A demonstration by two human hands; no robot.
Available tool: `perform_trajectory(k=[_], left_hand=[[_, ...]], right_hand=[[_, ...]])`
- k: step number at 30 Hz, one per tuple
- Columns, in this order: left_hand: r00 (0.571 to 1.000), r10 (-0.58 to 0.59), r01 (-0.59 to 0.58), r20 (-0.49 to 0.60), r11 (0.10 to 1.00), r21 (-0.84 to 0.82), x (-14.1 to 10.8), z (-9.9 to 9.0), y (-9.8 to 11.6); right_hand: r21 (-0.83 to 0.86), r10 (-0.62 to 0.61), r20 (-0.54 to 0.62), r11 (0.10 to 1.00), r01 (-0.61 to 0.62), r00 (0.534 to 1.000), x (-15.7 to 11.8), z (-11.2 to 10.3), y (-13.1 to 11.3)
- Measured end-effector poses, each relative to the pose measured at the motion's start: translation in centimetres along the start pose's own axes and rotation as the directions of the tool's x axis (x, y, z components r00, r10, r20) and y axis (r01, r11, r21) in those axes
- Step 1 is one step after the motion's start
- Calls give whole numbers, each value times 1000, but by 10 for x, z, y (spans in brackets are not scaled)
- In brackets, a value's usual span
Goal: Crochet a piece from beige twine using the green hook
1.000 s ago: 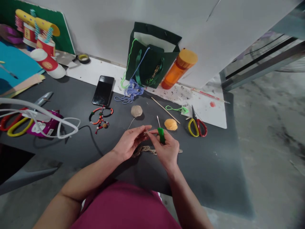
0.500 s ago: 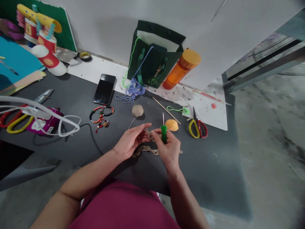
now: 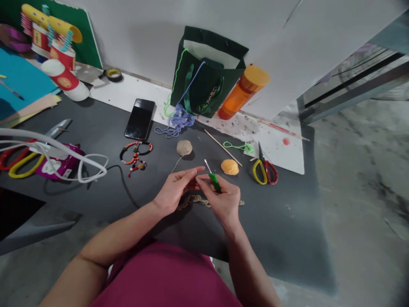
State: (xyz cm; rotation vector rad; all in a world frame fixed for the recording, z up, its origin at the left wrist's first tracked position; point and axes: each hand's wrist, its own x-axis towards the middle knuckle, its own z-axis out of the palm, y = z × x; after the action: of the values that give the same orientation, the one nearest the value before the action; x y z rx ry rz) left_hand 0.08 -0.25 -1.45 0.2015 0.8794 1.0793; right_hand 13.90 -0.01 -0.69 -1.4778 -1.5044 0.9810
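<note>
The right hand [image 3: 223, 197] pinches a green-handled crochet hook [image 3: 214, 182], its thin metal shaft pointing far and left. The left hand [image 3: 175, 188] curls toward it, fingertips almost meeting the right hand's, though what they pinch is too hidden to tell. A crocheted twine strip [image 3: 194, 200] lies on the table [image 3: 271, 226] just under both hands, and a thin strand runs from a ball of twine [image 3: 184, 148], farther away, toward the left hand.

The dark grey table also carries an orange ball [image 3: 229, 167] just beyond the right hand, red-and-yellow scissors [image 3: 265, 172] to the right, and a black phone [image 3: 139, 119] and beaded loop [image 3: 136, 154] to the far left. A speckled white board [image 3: 275, 151] runs along the far edge, with a green paper bag [image 3: 207, 87] and an orange bottle [image 3: 243, 91] leaning against a white wall [image 3: 128, 38]. White cable [image 3: 64, 155] sprawls at left. Beyond the table's right edge lies a scuffed concrete floor [image 3: 361, 213].
</note>
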Motion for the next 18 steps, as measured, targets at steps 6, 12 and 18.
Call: perform_trajectory(k=[6,12,18], left_hand=[[999,-47,46,-12,998,-50,0,-1,4],[996,-85,85,5,995,-46,0,-2,5],[994,-22,24,108,1000,-16,-4,-1,2]], right_hand=[[268,166,-14,951,-156,986,1,-1,9],[358,256,-43,906,-225,966,3,2,19],[339,212,-54,923,-182,976,2,3,14]])
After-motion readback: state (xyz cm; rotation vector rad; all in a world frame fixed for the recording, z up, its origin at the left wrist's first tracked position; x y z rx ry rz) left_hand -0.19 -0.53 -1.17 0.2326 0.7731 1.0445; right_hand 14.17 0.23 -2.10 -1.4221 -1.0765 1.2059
